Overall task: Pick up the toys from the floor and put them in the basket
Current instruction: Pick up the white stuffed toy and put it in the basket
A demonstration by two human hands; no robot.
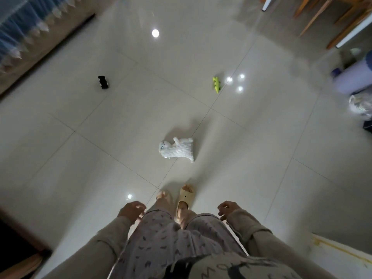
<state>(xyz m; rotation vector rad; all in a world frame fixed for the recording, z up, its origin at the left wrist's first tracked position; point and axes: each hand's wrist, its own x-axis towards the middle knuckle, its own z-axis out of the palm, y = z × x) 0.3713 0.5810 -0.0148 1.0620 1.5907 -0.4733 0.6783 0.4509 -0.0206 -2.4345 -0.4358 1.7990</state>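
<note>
A white plush animal lies on its side on the tiled floor just ahead of my feet. Farther off, a small black toy car sits to the left and a green crocodile-like toy to the right. My left hand hangs beside my left thigh, fingers loosely curled and holding nothing. My right hand hangs beside my right thigh, also loosely curled and holding nothing. No basket is in view.
A sofa with a blue fringed cover runs along the upper left. Wooden chair legs stand at the upper right, with a pale cylinder and a plastic bag below them. Dark furniture fills the lower left corner.
</note>
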